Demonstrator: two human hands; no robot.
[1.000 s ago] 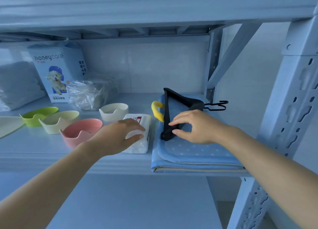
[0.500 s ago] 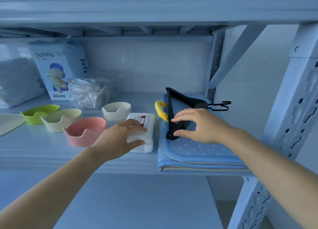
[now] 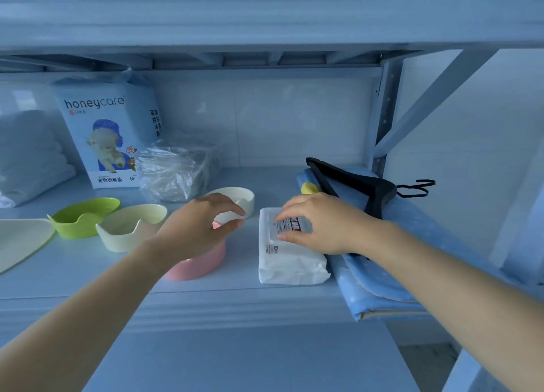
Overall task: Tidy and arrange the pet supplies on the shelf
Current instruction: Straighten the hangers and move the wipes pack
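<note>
I see my right hand lying on top of the white soft pack of wipes with the red label. Its fingers are spread apart and press on the top of the pack, so its grip is not closed around it. The pack lies flat on the pale blue metal shelf, near the front edge. Its right side is just beside the folded blue dotted pet mat.

My left hand hangs over the round pink bowl with a wavy rim. Its thumb and fingers are curved and a little apart, close to the rim of the small cream round bowl behind. I cannot tell if they touch that bowl. This grip holds nothing that I can see.

A black plastic clothes hanger lies on the blue mat, and its hook sticks out to the right. A small yellow thing peeks out beside it on the mat.

To the left sit a pale yellow bowl with a wavy rim and a bright green bowl, side by side. At the back stand a blue and white "honeycare" bag with a dog on it and a crinkly clear plastic bag.
</note>
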